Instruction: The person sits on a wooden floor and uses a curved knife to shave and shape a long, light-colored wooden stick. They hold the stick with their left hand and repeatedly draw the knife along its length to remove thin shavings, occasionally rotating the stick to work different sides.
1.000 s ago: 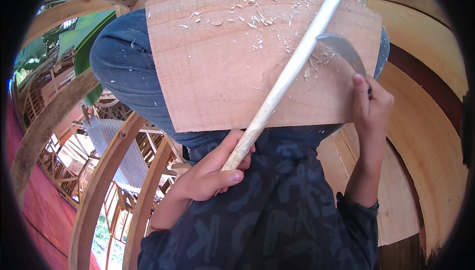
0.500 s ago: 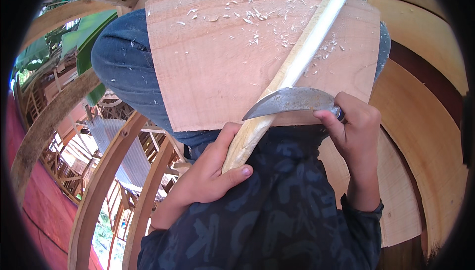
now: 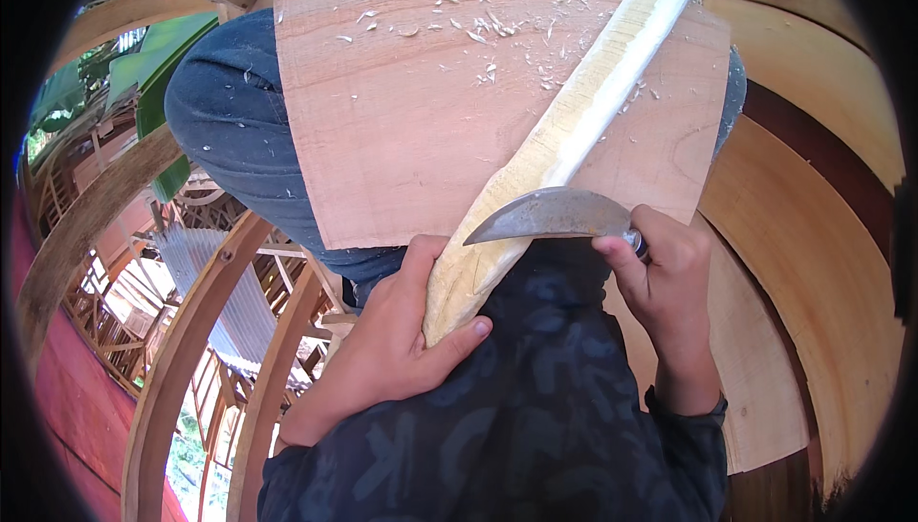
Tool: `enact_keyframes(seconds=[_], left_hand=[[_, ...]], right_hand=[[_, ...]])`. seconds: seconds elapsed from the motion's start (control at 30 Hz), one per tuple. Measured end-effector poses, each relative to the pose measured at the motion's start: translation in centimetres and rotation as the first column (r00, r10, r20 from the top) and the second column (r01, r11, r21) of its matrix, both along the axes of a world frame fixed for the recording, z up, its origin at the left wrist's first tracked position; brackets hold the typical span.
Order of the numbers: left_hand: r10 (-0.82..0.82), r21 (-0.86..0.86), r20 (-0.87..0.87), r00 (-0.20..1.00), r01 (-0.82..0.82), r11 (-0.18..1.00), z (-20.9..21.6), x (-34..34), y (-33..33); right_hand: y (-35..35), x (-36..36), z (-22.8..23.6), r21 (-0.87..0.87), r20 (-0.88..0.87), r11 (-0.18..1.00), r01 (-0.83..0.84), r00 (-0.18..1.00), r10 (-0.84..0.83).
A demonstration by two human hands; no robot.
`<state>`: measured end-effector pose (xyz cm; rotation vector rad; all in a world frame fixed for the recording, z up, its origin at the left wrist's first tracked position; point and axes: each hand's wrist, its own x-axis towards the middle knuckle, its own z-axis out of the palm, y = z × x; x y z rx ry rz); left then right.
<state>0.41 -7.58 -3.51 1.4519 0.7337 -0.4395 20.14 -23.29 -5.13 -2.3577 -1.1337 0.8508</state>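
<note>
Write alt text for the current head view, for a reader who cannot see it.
A person's right hand holds a curved knife over a pale wooden stick gripped in the left hand. Below, a board scattered with shavings lies across the person's blue-trousered knees.

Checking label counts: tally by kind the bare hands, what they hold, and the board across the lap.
Left hand and right hand: 2
Knife: 1
Stick: 1
Board: 1
Total: 5

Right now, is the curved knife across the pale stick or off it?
Across it: the curved knife has its blade over the pale stick, tip near the stick's left edge. Whether they touch, I cannot tell.
</note>
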Motion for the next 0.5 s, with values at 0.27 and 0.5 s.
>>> enact_keyframes(seconds=[0.27,0.5], left_hand=[[-0.003,0.054,-0.079,0.997,0.008,0.999,0.5,0.1,0.0],[-0.007,0.075,-0.085,0.996,0.013,0.997,0.5,-0.2,0.1]], right_hand=[[-0.6,3.7,-2.2,0.007,0.159,0.973,0.23,0.96,-0.228],[-1.5,2.5,0.1,-0.011,0.094,0.995,0.097,0.991,-0.095]])
